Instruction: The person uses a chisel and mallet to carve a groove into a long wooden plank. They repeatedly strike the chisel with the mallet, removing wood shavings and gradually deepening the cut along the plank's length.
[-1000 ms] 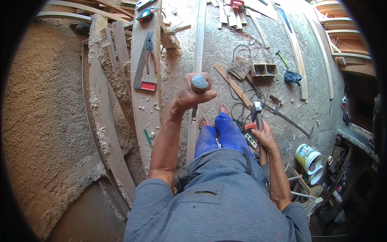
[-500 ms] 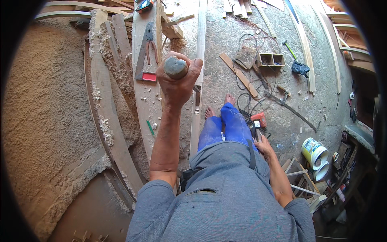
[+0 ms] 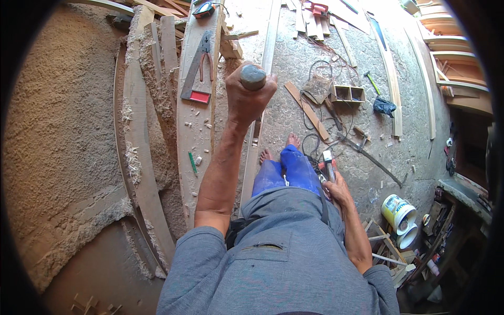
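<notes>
My left hand [image 3: 250, 94] is wrapped tightly round an upright chisel, whose round grey handle end [image 3: 253, 77] pokes out above the fist. Most of its blade is hidden below the hand. Beneath runs a long pale wooden rail [image 3: 255, 144] with a slot cut in its top. Low beside my right thigh, my right hand [image 3: 338, 189] is closed on a hammer [image 3: 329, 163], its bright head pointing forward. On the board to the left lie a try square [image 3: 189, 81] with a red patch, pliers [image 3: 206, 65] and a green pencil [image 3: 192, 163].
Shavings cover the beams [image 3: 139, 105] at left. On the floor at right are a two-compartment wooden box [image 3: 347, 93], cables, a green-handled hammer [image 3: 373, 83], a long bar clamp [image 3: 375, 160] and a white-and-yellow bucket [image 3: 398, 212]. A red power tool is partly hidden behind my right hand's hammer.
My right hand has brought the hammer slightly up and forward. My left hand keeps its grip on the chisel. The whole view has shifted a little.
</notes>
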Motion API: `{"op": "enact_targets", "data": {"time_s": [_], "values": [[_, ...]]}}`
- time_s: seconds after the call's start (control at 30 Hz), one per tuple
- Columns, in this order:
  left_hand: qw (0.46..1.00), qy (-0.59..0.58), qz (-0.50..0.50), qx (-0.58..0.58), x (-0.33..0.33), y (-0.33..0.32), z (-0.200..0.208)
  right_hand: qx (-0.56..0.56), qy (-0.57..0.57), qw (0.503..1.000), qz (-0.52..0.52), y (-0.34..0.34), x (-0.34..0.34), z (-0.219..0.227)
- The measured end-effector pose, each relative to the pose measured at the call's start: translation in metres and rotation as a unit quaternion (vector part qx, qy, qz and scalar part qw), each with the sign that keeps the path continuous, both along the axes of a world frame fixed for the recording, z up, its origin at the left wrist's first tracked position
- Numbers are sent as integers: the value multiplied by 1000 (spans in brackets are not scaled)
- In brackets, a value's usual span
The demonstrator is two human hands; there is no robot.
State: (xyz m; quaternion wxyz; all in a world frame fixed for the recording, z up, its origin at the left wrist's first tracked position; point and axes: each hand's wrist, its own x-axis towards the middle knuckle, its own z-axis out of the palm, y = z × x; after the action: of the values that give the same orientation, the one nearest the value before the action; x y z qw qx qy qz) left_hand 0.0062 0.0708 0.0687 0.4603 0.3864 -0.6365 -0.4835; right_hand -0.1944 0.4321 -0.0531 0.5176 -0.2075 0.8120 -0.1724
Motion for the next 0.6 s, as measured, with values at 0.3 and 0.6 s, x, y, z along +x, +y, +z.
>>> {"op": "enact_targets", "data": {"time_s": [0.3,0.6], "values": [[996,-27,-9,-89,-3,27,-4,-239,60,965,90,-111,16,146],[910,-162,5,-382,2,24,-14,-375,253,818,355,-194,48,239]]}}
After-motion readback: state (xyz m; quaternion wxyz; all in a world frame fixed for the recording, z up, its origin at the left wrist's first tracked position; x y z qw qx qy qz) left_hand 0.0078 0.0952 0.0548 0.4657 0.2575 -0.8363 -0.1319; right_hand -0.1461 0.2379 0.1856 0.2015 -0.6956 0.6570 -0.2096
